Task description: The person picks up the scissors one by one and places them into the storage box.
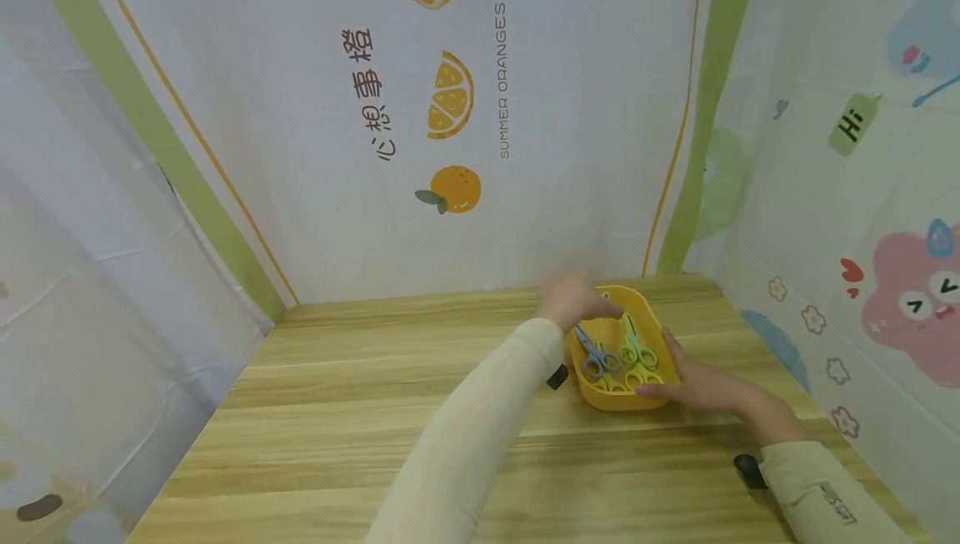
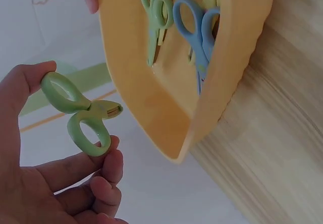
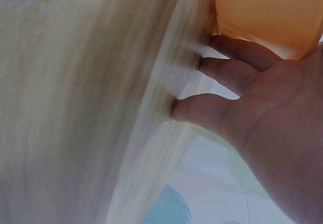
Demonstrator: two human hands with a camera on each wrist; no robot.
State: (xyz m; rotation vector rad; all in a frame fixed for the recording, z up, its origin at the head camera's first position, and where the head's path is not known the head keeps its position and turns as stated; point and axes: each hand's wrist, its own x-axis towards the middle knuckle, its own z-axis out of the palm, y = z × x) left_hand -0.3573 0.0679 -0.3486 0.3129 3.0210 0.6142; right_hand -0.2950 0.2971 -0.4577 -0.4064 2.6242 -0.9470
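A yellow plastic basket (image 1: 618,401) stands on the wooden table, with several small scissors in it. Among them are blue scissors (image 1: 587,341), green scissors (image 1: 631,331) and yellowish scissors near the close end. My left hand (image 1: 568,298), blurred in the head view, is over the basket's far left side. In the left wrist view its thumb and a finger pinch light green scissors (image 2: 97,109) by the two handle loops. My right hand (image 1: 701,381) lies against the basket's near right corner, thumb at the rim. In the right wrist view its fingers (image 3: 207,108) stretch straight, their tips touching the table.
The wooden table (image 1: 360,402) extends left of the basket. A white printed curtain (image 1: 465,244) hangs behind its back edge, and another cloth (image 1: 810,219) with cartoon prints hangs on the right. Dark pieces show by both wrists.
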